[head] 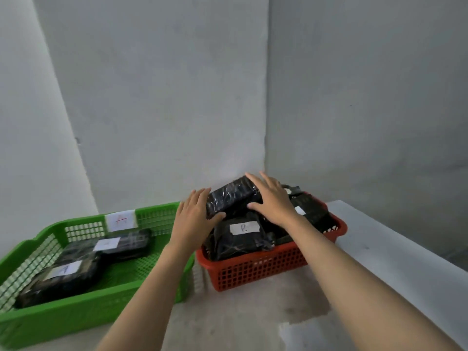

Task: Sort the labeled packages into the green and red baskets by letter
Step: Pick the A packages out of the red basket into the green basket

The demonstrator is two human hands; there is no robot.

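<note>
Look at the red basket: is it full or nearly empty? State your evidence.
Full. The red basket is heaped with black packages rising above its rim, and both hands, left hand and right hand, touch the top package.

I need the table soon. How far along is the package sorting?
Nearly done, it seems. Two labeled packages lie in the green basket; several are piled in the red basket. In hand: the left hand and right hand rest with straight fingers on the top package of that pile. No unsorted packages show on the table.
</note>
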